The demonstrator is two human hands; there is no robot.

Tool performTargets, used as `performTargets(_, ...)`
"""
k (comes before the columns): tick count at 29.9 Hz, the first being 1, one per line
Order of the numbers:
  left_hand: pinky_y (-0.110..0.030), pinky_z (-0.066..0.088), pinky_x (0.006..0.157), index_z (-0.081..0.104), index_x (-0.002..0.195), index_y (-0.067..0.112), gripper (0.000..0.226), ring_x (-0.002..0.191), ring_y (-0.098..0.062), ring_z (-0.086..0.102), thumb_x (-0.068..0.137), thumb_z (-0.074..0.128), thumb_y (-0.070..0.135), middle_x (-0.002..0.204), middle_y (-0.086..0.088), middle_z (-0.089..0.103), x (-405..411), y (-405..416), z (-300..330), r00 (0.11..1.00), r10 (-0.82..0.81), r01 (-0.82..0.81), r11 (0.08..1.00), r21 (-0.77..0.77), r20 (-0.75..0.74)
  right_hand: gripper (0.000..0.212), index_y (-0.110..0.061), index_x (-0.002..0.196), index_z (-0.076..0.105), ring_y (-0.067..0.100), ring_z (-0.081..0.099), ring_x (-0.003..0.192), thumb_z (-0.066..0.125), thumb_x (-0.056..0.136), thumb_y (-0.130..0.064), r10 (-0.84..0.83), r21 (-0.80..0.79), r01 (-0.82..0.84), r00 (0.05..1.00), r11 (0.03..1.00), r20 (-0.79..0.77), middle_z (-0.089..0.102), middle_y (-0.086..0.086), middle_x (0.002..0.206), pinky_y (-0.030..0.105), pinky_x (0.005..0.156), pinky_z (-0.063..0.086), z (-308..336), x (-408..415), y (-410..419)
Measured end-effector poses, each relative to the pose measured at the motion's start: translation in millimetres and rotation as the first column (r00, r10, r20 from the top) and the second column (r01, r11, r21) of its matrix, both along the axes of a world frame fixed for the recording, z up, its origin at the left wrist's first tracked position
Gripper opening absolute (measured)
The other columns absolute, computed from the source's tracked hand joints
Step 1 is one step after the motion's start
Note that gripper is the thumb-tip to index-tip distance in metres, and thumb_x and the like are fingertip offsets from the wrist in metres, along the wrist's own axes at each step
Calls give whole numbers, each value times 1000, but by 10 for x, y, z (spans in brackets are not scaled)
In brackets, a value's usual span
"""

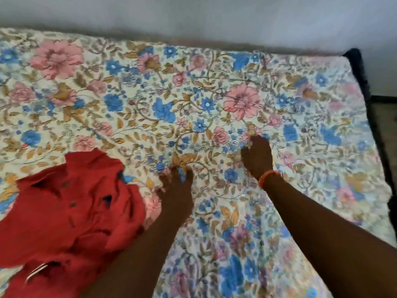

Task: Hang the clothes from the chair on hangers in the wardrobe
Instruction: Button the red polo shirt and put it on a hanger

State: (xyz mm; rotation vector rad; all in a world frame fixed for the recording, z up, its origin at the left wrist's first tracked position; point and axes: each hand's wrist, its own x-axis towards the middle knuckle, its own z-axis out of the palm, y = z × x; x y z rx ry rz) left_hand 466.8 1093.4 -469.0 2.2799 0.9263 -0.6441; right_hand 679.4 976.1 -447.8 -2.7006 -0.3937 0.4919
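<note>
A crumpled red garment (pixel 71 214) lies at the lower left on a bed covered by a floral cloth (pixel 193 100). My left hand (pixel 177 190) is just right of the red garment, not touching it, and its curled fingers pinch a fold of the floral cloth. Farther right and deeper onto the bed, my right hand (pixel 256 157), with an orange band at the wrist, pinches the same cloth with its fingertips together. The picture is blurred, so the grips are hard to make out. No hanger, chair or wardrobe is in view.
The bed fills most of the view, and a grey wall (pixel 214 16) runs along its far side. A dark bed edge (pixel 363 78) shows at the right, with dark floor beyond it. A pale strip (pixel 35 273) sticks out of the red garment near the bottom left.
</note>
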Motion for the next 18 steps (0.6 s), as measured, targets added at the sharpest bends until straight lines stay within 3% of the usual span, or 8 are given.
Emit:
performTargets(2,-70,26,110,7,157,29,92,146,-51,-2,89,68,23,162,-20,-10,120,2,-62,995,-79,79,997,-7,-62,32,1,114,52,36,49,111,52,87,-16,86,-77,-83,995,994,40,51,20,120,45,93,46,-53,414,82)
performTargets(4,-75,18,108,-4,156,31,106,141,-61,-11,86,74,19,159,-23,-23,177,65,-93,980,-160,151,985,-82,-115,49,-5,132,43,40,42,128,54,88,-24,177,-176,-169,984,970,33,41,21,141,56,100,45,-116,740,175)
performTargets(6,-77,10,107,-9,155,32,118,138,-61,-16,79,80,14,157,-23,-26,180,131,-145,977,-168,144,974,-173,-133,76,-11,154,19,42,16,148,58,93,-36,248,-257,-254,967,932,-57,13,19,162,64,114,27,-172,919,224)
performTargets(8,-80,10,106,-9,153,34,123,140,-60,-13,74,83,12,159,-25,-18,231,150,-246,976,-172,148,973,-176,-130,90,-16,159,-1,36,-3,152,55,96,-47,259,-286,-283,958,915,-120,-7,14,166,65,117,8,-221,1040,246)
performTargets(11,-78,14,107,-6,154,30,119,140,-63,-6,75,81,12,159,-29,-12,290,134,-245,968,-178,152,977,-149,-178,90,-13,156,12,39,20,148,56,91,-57,298,-320,-277,954,906,17,16,14,163,63,113,20,-213,1043,270)
performTargets(14,-78,15,106,-8,156,28,112,138,-65,-9,83,75,12,157,-29,-20,357,95,-107,961,-165,140,982,-126,-221,68,-14,142,39,38,47,126,57,91,-56,427,-419,-352,899,837,96,46,15,139,54,103,34,-141,974,253)
performTargets(16,-78,15,106,-11,155,27,109,137,-65,-10,86,72,13,156,-28,-24,363,72,-53,965,-154,132,985,-115,-211,44,-13,134,48,34,55,113,56,96,-35,523,-450,-413,839,792,150,53,14,128,53,98,42,-116,792,179)
performTargets(18,-77,17,106,-13,155,26,105,137,-65,-10,90,69,15,156,-29,-25,349,67,-37,966,-159,141,985,-103,-205,40,-11,128,53,32,60,103,59,89,-5,588,-420,-478,788,772,184,57,15,120,52,91,49,-133,485,20)
